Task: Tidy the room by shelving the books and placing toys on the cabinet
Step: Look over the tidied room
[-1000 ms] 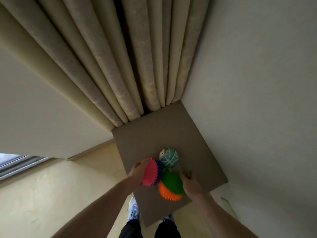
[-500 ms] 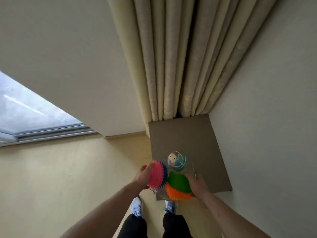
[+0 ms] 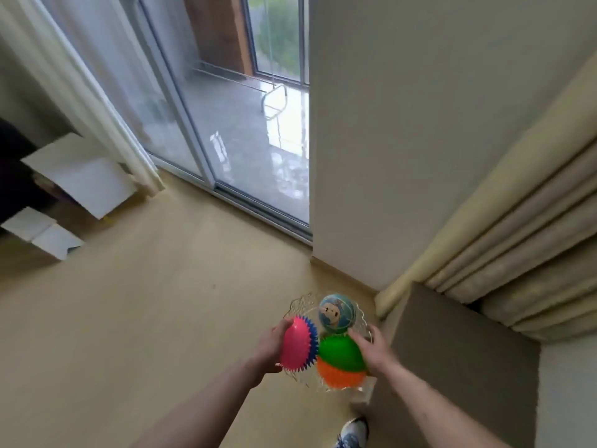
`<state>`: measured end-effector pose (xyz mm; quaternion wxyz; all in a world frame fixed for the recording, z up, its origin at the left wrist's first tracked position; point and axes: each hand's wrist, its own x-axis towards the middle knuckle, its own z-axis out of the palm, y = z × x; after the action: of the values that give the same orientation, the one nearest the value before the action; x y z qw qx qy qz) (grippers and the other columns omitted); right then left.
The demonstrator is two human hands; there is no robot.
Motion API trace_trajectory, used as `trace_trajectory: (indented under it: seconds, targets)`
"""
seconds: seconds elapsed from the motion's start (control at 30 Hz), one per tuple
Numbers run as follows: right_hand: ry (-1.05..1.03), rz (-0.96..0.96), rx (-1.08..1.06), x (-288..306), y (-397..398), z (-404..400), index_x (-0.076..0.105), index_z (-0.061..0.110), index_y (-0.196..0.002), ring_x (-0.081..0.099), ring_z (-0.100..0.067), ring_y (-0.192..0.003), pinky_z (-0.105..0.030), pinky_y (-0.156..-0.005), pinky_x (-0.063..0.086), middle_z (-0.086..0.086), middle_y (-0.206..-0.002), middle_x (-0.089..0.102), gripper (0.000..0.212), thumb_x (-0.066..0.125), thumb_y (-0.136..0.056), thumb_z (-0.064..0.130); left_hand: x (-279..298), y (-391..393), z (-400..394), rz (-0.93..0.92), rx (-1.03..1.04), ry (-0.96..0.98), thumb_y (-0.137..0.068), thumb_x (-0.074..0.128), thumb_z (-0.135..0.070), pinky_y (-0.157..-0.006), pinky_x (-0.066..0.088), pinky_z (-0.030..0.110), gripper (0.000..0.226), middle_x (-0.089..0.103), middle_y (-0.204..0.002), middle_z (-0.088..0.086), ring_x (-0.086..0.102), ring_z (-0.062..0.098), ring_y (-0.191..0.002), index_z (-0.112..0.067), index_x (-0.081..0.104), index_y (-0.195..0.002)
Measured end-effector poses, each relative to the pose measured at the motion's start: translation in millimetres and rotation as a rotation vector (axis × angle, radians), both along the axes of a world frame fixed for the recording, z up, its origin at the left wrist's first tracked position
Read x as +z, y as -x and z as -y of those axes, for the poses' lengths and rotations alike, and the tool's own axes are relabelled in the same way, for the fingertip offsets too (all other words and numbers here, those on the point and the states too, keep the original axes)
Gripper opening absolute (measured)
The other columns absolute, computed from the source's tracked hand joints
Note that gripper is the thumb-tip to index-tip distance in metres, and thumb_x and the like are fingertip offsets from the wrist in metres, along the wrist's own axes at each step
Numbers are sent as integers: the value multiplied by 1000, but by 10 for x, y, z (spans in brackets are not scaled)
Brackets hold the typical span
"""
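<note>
Toy balls (image 3: 336, 347) sit in a glass bowl (image 3: 363, 321) clamped between left hand (image 3: 268, 345) and right hand (image 3: 376, 350).

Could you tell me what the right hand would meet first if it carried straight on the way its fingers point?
Probably the blue ball: the right hand points up-left along the glass dish, fingertips beside it. Depth is unclear.

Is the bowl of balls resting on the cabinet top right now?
No, both hands, left hand and right hand, hold the glass bowl above the floor, beside the cabinet.
</note>
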<state>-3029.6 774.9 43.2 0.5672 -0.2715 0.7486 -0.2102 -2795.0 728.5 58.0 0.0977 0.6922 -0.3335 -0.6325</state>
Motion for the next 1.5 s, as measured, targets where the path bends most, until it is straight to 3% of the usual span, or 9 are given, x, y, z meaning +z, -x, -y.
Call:
trace_trajectory:
  seconds: [0.1,0.17,0.47,0.57,0.73,0.93,1.23,1.4,1.5]
  targets:
    - [-6,-17,72,72,-567,129,23,25,-159,50,-36,-132,-53,-103,50,-14,-158,36,78,59,-96,55,69,-601,-80,-2,69,27,-101,47,-65,-97,55,45,52,60,-122,12,63,32,-112,-20,48,-129]
    - [0,-23,150,113,-1160,177,26,25,-157,55,-33,-126,-52,-97,56,-12,-157,39,77,57,-95,59,98,-1218,-182,0,122,27,-101,46,-67,-95,55,43,54,61,-121,11,65,31,-108,-21,46,-129]
    - [-63,173,369,359,-3432,339,19,24,-160,59,-27,-113,-41,-84,60,-14,-156,41,85,60,-93,59,263,-3442,-561,32,393,68,-98,41,-73,-61,49,28,71,64,-122,14,67,28,-98,-15,51,-137]
    - [-39,193,435,472,-3937,504,19,24,-160,60,-29,-115,-43,-89,60,-13,-154,43,91,68,-89,57,323,-3968,-576,28,439,87,-98,40,-75,-65,52,28,71,66,-118,13,67,28,-100,-15,52,-135]
    - [-5,176,554,558,-4896,881,21,25,-159,62,-25,-110,-38,-82,61,-11,-149,47,93,70,-87,59,361,-4841,-473,27,569,109,-96,41,-77,-67,53,29,74,66,-118,13,67,29,-100,-15,54,-135]
    - [2,197,669,552,-6085,1532,20,24,-160,59,-23,-104,-28,-61,56,-11,-149,45,91,69,-90,55,360,-5908,-79,50,662,133,-97,40,-76,-73,59,34,70,65,-115,11,67,29,-101,-18,54,-132]
    - [6,269,814,741,-7815,2552,16,24,-160,56,-24,-109,-32,-71,58,-12,-154,41,92,68,-91,55,561,-7530,659,108,738,143,-96,34,-80,-84,62,40,71,62,-118,12,65,30,-106,-22,51,-134]
    - [63,234,895,878,-8833,3027,19,24,-160,56,-18,-97,-28,-62,55,-12,-151,43,89,67,-92,54,687,-8365,937,123,802,179,-97,32,-78,-81,60,38,70,60,-119,10,62,29,-107,-23,49,-137]
    - [53,208,935,931,-9442,3249,20,25,-159,54,-23,-107,-34,-72,57,-12,-153,42,91,68,-89,57,665,-8941,1108,105,830,171,-97,31,-80,-81,60,37,75,60,-123,12,62,29,-109,-21,48,-141]
